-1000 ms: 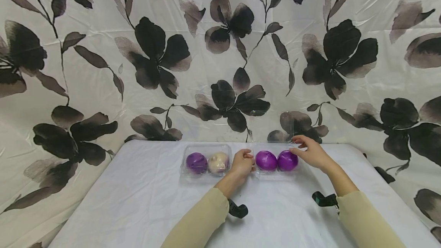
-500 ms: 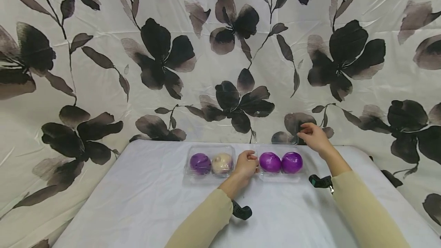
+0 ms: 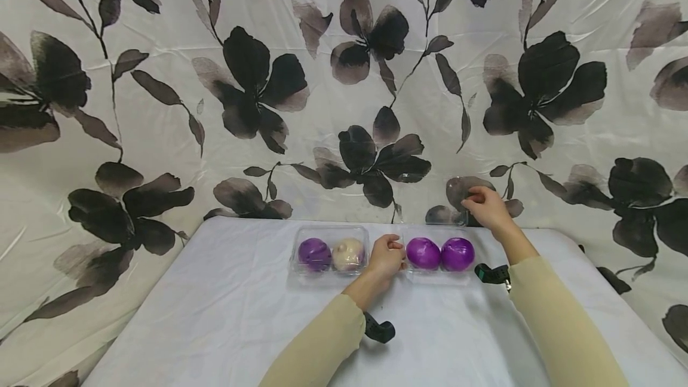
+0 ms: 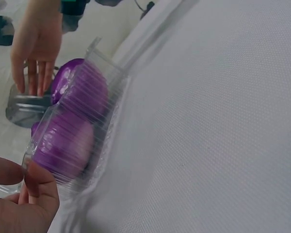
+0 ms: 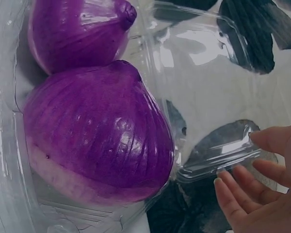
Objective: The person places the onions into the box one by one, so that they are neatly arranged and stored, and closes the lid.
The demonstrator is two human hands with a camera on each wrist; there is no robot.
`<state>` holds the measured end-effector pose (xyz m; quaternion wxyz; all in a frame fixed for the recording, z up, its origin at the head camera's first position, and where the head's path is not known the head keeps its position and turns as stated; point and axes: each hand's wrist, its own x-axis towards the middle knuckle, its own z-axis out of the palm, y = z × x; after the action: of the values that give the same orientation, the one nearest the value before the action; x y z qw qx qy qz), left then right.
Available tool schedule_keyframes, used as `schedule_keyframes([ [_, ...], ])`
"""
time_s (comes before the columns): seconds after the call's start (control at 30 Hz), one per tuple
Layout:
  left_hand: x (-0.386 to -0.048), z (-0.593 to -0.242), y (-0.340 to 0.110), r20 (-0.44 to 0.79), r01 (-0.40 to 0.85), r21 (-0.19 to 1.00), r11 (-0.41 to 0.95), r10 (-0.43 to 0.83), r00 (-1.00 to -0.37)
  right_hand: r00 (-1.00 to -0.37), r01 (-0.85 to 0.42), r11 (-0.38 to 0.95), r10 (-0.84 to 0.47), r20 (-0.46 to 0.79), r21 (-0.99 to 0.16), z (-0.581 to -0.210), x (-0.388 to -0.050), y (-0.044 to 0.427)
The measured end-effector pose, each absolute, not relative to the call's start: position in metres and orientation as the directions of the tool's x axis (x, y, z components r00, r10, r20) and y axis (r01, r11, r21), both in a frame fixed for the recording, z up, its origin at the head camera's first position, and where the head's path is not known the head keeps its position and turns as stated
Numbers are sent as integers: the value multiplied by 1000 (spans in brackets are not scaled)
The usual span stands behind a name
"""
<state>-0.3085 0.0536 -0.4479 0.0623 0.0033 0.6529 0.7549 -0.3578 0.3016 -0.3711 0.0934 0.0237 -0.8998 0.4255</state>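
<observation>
Two purple onions (image 3: 423, 253) sit in a clear plastic clamshell box (image 5: 19, 165), whose lid (image 5: 203, 73) stands raised at the back. My left hand (image 3: 386, 255) pinches the box's left rim between thumb and fingers, as the left wrist view shows. Behind the onions, my right hand (image 3: 488, 206) holds the lid's right edge, thumb on one side and fingers on the other (image 5: 262, 179). To the left stands another clear box (image 3: 329, 232), holding a purple onion (image 3: 314, 254) and a pale onion (image 3: 348, 254).
White cloth covers the table (image 3: 226, 315). A floral curtain (image 3: 301, 106) hangs right behind the table's back edge, close to the raised lid. Black straps (image 3: 379, 329) are worn at both wrists.
My right hand has gone from beside the right onion up and back to the lid's edge. The left hand keeps its place at the box. The head view has shifted slightly.
</observation>
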Motion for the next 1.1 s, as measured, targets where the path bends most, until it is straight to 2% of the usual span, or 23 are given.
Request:
schedule_keyframes([
  [0.57, -307, -446, 53, -77, -89, 989, -119, 96, -992, -984, -144, 453, 32, 177, -880, -375, -343, 310],
  [1.1, -309, -446, 54, -75, -86, 989, -123, 91, -993, -980, -171, 511, -4, 197, -842, -381, -324, 327],
])
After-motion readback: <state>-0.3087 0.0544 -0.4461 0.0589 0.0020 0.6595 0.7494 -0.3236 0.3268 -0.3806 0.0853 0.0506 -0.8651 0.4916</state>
